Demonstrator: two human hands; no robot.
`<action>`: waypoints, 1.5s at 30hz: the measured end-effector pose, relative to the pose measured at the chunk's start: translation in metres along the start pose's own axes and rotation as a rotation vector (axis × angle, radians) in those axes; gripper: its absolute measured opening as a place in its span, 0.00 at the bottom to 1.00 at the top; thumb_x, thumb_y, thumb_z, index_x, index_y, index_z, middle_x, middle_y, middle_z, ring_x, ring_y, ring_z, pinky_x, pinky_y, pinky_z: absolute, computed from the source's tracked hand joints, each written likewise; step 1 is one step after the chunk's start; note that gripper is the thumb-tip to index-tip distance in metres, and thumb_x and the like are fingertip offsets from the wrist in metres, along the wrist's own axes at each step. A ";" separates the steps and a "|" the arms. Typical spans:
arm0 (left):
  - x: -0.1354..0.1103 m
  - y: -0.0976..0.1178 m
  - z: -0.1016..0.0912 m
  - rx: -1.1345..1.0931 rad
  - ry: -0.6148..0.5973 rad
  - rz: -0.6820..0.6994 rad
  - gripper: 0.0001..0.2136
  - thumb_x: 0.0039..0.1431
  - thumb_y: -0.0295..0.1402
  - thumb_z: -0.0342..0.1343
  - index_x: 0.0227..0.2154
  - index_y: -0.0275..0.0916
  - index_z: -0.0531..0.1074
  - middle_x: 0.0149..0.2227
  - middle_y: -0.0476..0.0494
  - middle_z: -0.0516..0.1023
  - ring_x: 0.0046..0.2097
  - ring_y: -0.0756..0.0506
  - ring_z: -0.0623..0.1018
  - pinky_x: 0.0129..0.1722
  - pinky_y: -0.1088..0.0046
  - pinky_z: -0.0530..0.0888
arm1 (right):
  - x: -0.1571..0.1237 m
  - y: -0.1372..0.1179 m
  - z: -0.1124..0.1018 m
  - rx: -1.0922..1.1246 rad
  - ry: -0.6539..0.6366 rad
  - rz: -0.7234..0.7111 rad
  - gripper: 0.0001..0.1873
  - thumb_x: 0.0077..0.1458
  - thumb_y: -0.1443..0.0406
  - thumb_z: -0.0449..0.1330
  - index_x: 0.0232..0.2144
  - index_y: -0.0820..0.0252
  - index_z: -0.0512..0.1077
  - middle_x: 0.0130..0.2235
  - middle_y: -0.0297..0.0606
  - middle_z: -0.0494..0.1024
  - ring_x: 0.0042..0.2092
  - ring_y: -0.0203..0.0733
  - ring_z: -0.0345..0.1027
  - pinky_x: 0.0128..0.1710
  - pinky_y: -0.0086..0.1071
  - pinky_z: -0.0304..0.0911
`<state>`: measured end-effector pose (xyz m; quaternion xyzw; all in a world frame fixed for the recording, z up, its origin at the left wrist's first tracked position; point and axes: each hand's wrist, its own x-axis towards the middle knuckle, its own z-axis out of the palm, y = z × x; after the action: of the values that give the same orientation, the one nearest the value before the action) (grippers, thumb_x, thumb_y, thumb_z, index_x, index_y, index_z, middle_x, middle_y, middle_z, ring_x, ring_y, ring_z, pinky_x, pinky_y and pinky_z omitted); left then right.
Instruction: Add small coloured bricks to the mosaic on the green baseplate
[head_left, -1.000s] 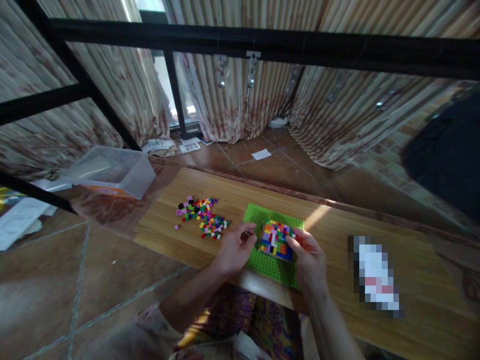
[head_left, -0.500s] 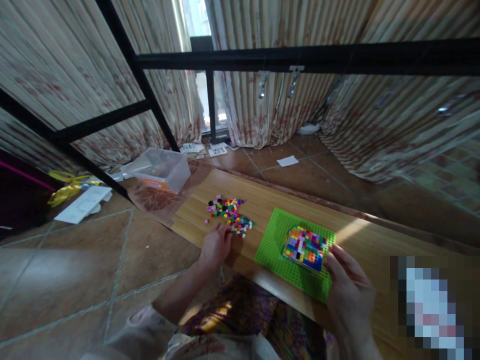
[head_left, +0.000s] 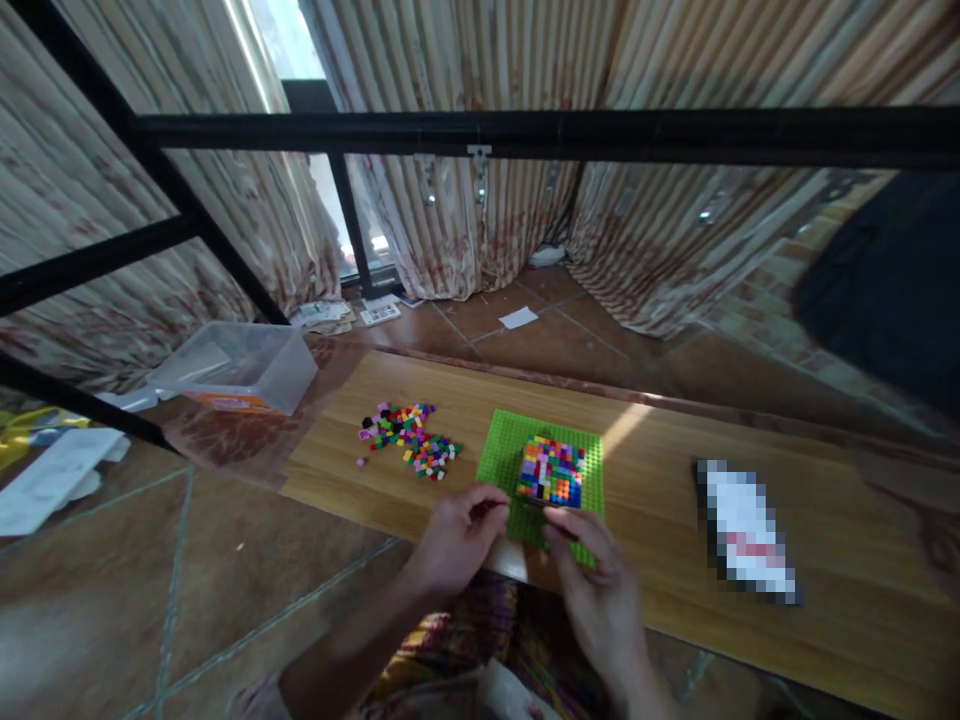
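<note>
A green studded baseplate (head_left: 495, 445) lies on the wooden tabletop, bearing a flat block of multicoloured toy bricks (head_left: 553, 470). My left hand (head_left: 461, 535) is over the plate's front left corner, its thumb and forefinger pinched together; whatever is between them is too small to make out. At the near edge of the brick block is my right hand (head_left: 596, 575), with thumb and forefinger drawn together and the fingertips against or just in front of that edge. A loose pile of small coloured bricks (head_left: 412, 435) is spread left of the plate.
A clear plastic bin (head_left: 259, 370) stands beyond the table's left end. To the right, a pixelated pale object (head_left: 746, 530) lies on the tabletop (head_left: 660, 480). A black metal frame (head_left: 525, 132) crosses in front of the curtains (head_left: 480, 230). A dark shape (head_left: 892, 290) shows at far right.
My left hand has moved from the brick pile to the plate's front. My right hand has shifted from the block's right side to its near edge. The view has swung right.
</note>
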<state>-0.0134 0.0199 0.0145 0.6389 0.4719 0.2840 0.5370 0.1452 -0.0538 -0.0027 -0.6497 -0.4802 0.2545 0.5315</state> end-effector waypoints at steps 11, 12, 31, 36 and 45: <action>0.000 0.015 0.017 -0.350 -0.248 -0.178 0.11 0.52 0.37 0.59 0.36 0.35 0.71 0.27 0.50 0.72 0.27 0.53 0.70 0.28 0.78 0.69 | -0.009 -0.014 -0.004 -0.007 -0.243 -0.025 0.14 0.58 0.63 0.55 0.46 0.51 0.74 0.45 0.37 0.74 0.45 0.37 0.71 0.44 0.29 0.68; 0.001 0.015 0.017 -0.353 -0.260 -0.187 0.12 0.52 0.37 0.60 0.36 0.35 0.71 0.26 0.50 0.71 0.27 0.53 0.70 0.27 0.78 0.68 | -0.009 -0.016 -0.005 0.004 -0.260 -0.020 0.14 0.59 0.63 0.55 0.47 0.50 0.73 0.46 0.37 0.74 0.46 0.37 0.71 0.44 0.29 0.68; -0.005 0.023 0.021 -0.547 -0.253 -0.317 0.18 0.44 0.40 0.66 0.35 0.35 0.71 0.28 0.49 0.74 0.27 0.54 0.71 0.29 0.77 0.67 | -0.013 -0.015 -0.007 0.090 -0.142 0.058 0.10 0.57 0.60 0.56 0.37 0.52 0.77 0.39 0.38 0.75 0.40 0.38 0.71 0.38 0.29 0.68; -0.003 0.018 0.022 -0.580 -0.222 -0.362 0.18 0.41 0.36 0.68 0.34 0.34 0.72 0.28 0.49 0.74 0.28 0.54 0.70 0.30 0.78 0.67 | -0.012 -0.019 -0.012 -0.030 -0.182 0.007 0.10 0.58 0.61 0.56 0.37 0.52 0.77 0.40 0.38 0.74 0.41 0.38 0.71 0.40 0.29 0.67; -0.001 0.017 0.024 -0.549 -0.239 -0.345 0.17 0.43 0.38 0.66 0.34 0.35 0.72 0.27 0.50 0.74 0.27 0.54 0.70 0.29 0.77 0.67 | -0.005 -0.003 -0.023 -0.083 -0.090 0.008 0.10 0.56 0.59 0.58 0.36 0.52 0.78 0.41 0.39 0.75 0.41 0.39 0.71 0.39 0.30 0.67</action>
<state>0.0121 0.0096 0.0246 0.4102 0.4128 0.2287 0.7804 0.1612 -0.0683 0.0067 -0.6612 -0.5110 0.2655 0.4809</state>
